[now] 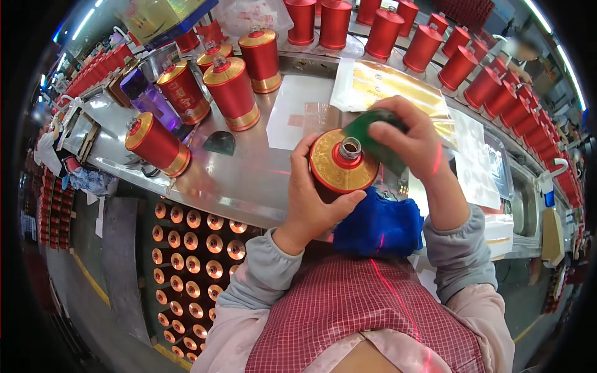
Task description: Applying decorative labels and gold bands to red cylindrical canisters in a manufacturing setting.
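A red bottle with a gold shoulder (329,163) and an uncapped metal neck is gripped in my left hand (309,208), its mouth facing up. My right hand (413,140) pinches a dark green scraper (375,121) against the bottle's shoulder, just beside the neck. Below the bottle sits a bunched blue cloth (382,225), close to my apron. Left of my hands, a similar dark green scraper (220,143) lies flat on the metal table (242,177).
Several red and gold bottles (231,93) stand at the left by a purple bottle (149,99). Gold sheets (398,87) and white paper lie beyond my hands. Red bottles (387,32) line the curved conveyor behind. Gold-topped bottles (193,241) fill the floor at lower left.
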`<state>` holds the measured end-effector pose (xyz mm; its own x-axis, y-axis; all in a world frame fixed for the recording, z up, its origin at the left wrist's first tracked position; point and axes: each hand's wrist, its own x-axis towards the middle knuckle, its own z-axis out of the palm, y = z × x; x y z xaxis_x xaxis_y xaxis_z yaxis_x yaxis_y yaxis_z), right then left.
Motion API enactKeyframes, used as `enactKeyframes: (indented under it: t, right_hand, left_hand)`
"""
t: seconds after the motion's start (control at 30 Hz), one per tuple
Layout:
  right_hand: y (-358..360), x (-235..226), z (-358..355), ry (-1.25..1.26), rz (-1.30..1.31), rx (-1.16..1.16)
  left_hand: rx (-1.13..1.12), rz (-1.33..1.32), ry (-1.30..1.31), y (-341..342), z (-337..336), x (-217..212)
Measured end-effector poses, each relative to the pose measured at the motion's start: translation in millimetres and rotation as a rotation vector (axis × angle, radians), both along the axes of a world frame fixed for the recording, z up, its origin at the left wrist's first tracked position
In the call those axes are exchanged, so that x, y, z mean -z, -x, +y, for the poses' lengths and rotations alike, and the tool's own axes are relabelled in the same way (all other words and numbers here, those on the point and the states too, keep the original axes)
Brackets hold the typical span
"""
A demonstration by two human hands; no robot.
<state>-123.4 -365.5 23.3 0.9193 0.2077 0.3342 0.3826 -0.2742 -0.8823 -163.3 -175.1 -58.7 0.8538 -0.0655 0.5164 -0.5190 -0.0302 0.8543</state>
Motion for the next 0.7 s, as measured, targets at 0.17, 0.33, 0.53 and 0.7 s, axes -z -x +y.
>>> enactKeyframes:
  t: [0.17,0.33,0.53,0.7]
  right_hand:
    - [-14,-1,0,-0.104,0.089,-0.033]
    - [-23,-7,4,0.421,-0.108,0.211]
    - [-20,-6,3,0.101,0.024,0.065]
    - [-30,-8,11,0.154,0.026,-0.022]
  left_hand:
    - [0.188,0.11,0.24,-8,2,-3]
    - [0.378,0.196,0.263,-10,15,-1]
    - [0.132,0.049,-0.022,0,13,0]
    - [0.327,0.248,0.233,-4,10,-4]
